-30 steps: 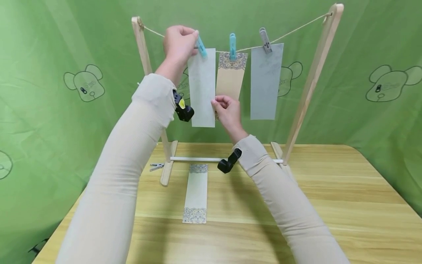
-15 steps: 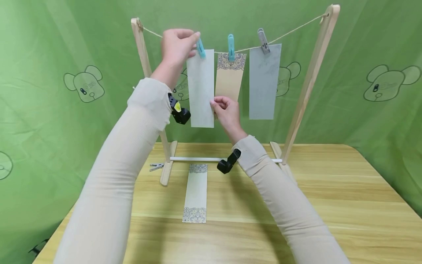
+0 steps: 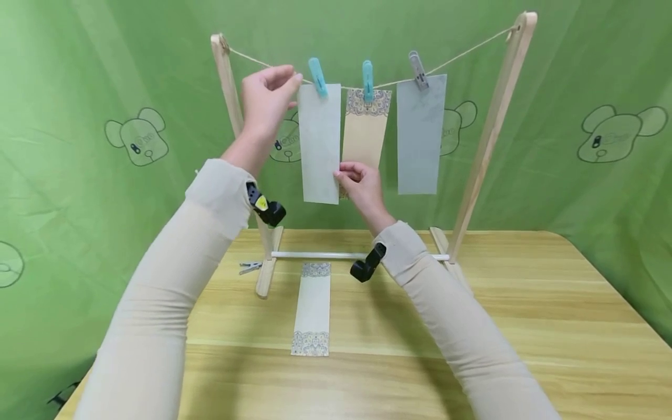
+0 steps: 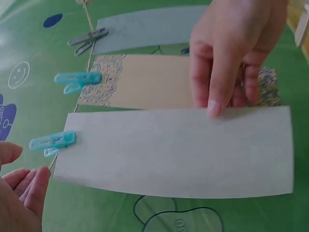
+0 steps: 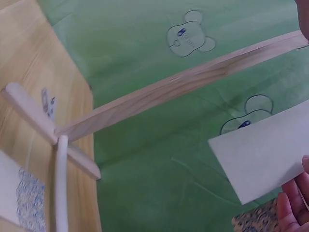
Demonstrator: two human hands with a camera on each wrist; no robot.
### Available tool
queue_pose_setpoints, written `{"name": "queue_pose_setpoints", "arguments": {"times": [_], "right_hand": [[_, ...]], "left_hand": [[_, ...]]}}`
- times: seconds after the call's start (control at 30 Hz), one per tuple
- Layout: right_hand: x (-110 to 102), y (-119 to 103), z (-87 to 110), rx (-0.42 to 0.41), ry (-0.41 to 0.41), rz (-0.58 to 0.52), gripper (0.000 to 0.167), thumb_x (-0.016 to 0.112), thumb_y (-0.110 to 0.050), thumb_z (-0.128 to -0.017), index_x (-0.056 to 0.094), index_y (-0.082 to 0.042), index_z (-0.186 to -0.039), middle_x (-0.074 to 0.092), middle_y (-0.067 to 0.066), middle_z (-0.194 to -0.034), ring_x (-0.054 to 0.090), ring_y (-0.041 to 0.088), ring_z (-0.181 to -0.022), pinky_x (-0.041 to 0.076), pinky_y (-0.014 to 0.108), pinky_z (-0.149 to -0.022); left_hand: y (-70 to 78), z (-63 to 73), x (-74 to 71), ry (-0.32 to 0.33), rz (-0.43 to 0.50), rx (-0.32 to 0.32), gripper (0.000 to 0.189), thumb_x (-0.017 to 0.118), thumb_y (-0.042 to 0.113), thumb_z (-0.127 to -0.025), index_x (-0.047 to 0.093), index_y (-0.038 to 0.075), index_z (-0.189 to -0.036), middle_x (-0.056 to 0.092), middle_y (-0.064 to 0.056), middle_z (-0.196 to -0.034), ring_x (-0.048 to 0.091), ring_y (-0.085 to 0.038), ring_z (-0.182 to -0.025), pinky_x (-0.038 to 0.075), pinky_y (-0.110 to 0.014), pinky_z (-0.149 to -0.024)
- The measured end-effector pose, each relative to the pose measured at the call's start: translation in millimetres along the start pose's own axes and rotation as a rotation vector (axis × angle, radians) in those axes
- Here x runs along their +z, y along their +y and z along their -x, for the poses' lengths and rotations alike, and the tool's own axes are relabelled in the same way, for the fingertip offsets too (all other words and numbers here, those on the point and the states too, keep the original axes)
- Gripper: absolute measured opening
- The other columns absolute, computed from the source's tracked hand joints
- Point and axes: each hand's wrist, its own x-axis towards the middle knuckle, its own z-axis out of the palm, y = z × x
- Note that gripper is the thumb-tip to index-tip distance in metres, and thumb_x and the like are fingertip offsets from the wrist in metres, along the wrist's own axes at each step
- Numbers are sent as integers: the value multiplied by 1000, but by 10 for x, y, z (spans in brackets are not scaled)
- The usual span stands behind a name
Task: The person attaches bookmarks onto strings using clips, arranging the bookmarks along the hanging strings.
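A plain pale paper strip (image 3: 320, 146) hangs from the string by a blue clothespin (image 3: 317, 77). My left hand (image 3: 268, 96) is just left of that clothespin, apart from it, with nothing in its fingers. In the left wrist view its fingertips lie close to the string; whether they touch it I cannot tell. My right hand (image 3: 363, 189) pinches the pale strip's right edge low down, thumb in front. Behind that hand a tan patterned strip (image 3: 364, 134) hangs from another blue clothespin (image 3: 367, 81). A grey-blue strip (image 3: 422, 140) hangs farther right under a grey clothespin (image 3: 418, 70).
The string runs between two wooden posts (image 3: 493, 128), joined low down by a white rod (image 3: 315, 255). On the table (image 3: 525, 315) lie a white strip with patterned ends (image 3: 312, 309) and a grey clothespin (image 3: 250, 267) by the left foot. Green cloth (image 3: 577, 52) surrounds the table.
My left hand has let go of the left blue clothespin and moved left and down from it. The right hand keeps its pinch on the pale strip.
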Motion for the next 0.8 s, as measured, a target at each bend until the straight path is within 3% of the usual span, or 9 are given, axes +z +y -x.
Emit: {"name": "queue_pose_setpoints", "arguments": {"times": [0.2, 0.37, 0.63, 0.8], "right_hand": [[-57, 132, 39, 10, -35, 19, 25, 67, -9, -87, 65, 2, -109, 68, 16, -102, 64, 15, -83, 54, 23, -74], [-108, 247, 81, 27, -71, 40, 26, 67, -12, -87, 65, 0, -110, 68, 16, -104, 64, 23, -96, 52, 22, -81], [-202, 424, 164, 65, -89, 47, 27, 68, -13, -87, 65, -2, -111, 67, 14, -106, 63, 26, -100, 52, 27, -87], [-222, 548, 254, 106, -107, 49, 29, 68, -14, -86, 63, -2, -113, 67, 12, -106, 63, 22, -98, 50, 36, -93]], "left_hand": [[-192, 161, -118, -12, 15, -3, 31, 68, 11, -86, 64, 7, -117, 66, -5, -114, 61, -13, -100, 54, -23, -81], [-446, 299, -298, -4, 14, -10, 31, 67, 10, -87, 63, 5, -117, 64, -8, -116, 60, -13, -98, 53, -26, -86], [-1019, 522, -642, 22, 6, -86, 35, 65, 14, -88, 60, 2, -121, 63, -11, -116, 61, -12, -95, 52, -27, -89], [-1443, 733, -893, 90, 27, -146, 35, 67, 15, -87, 61, 3, -120, 64, -10, -113, 62, -10, -94, 52, -22, -87]]}}
